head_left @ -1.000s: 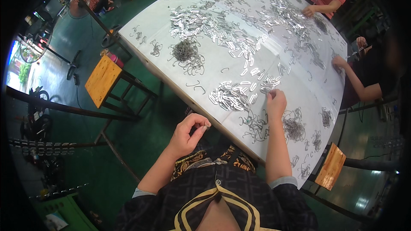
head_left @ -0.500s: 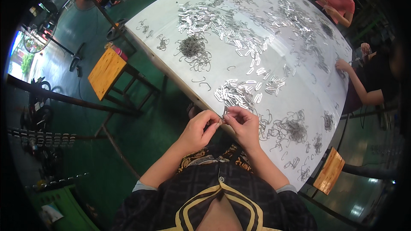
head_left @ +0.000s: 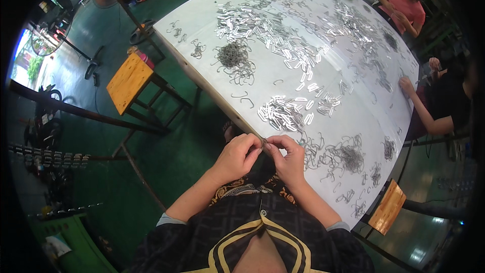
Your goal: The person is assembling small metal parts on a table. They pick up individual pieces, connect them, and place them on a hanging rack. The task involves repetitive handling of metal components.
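My left hand [head_left: 236, 156] and my right hand [head_left: 288, 160] meet at the near edge of the white-covered table [head_left: 217, 78]. Both are closed in a pinch, fingertips together around a small grey metal piece [head_left: 264, 142]; the fingers mostly hide it, so its exact shape cannot be made out. Just beyond my hands lies a heap of shiny, flat elongated metal pieces [head_left: 281, 113]. Right of my right hand is a tangle of thin bent wire hooks [head_left: 349, 156]. Another dark pile of wire hooks [head_left: 234, 55] sits farther off to the left.
More shiny pieces [head_left: 298, 50] and hooks spread across the table. A wooden stool [head_left: 129, 82] stands left of it, another [head_left: 388, 207] at the right. Two people, one in a pink shirt [head_left: 405, 5] and one in black [head_left: 447, 98], sit along the right side.
My hands have drawn closer together at the fingertips, and the metal piece is now more covered. The view has shifted slightly, moving the table a little rightward.
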The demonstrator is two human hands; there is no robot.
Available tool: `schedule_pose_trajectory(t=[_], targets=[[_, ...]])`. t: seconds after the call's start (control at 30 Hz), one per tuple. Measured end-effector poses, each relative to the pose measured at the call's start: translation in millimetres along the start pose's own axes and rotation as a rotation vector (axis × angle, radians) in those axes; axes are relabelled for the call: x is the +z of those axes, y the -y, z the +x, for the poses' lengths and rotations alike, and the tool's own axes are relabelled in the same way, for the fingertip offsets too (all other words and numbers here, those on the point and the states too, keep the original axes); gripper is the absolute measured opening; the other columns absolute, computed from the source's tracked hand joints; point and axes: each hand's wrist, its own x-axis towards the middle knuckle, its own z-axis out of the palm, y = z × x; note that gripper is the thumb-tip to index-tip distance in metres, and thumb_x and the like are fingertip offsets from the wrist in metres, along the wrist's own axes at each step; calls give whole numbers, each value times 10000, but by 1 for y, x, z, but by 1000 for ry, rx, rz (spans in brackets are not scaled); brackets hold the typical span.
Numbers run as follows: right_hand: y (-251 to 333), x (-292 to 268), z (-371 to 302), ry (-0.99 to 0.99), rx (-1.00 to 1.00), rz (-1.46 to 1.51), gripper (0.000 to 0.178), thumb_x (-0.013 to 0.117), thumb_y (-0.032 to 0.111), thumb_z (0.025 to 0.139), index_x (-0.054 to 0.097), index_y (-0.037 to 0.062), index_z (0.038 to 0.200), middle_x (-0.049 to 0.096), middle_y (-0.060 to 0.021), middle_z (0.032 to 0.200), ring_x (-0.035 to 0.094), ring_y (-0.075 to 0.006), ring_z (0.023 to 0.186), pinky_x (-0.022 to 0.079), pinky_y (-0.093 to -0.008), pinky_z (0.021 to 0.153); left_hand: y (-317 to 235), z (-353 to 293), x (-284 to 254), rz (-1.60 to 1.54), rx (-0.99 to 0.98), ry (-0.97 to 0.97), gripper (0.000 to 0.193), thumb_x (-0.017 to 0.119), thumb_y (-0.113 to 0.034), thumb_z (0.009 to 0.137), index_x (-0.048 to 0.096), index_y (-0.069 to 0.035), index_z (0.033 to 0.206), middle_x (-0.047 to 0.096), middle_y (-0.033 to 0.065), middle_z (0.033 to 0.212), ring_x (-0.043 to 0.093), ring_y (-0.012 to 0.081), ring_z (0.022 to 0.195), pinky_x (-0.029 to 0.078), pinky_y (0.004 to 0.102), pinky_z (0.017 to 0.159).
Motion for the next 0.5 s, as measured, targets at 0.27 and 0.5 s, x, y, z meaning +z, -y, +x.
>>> schedule_pose_trajectory(t=[0.27,0.5], targets=[[-7,3,-4,-9,-29,-13,62,651,-21,820,654,-23,883,636,-111,834,631,-195,740,490,-291,695,7,1,-6,-71,-59,109,119,660,-82,822,602,-27,911,625,129,794,616,279,724,483,363,662],[-9,6,-6,-18,-61,-34,62,659,-16,819,655,-18,881,626,-105,823,628,-191,738,490,-286,688,72,74,-32,173,-158,-267,107,633,-80,816,690,1,855,673,193,833,664,340,752,517,382,695]])
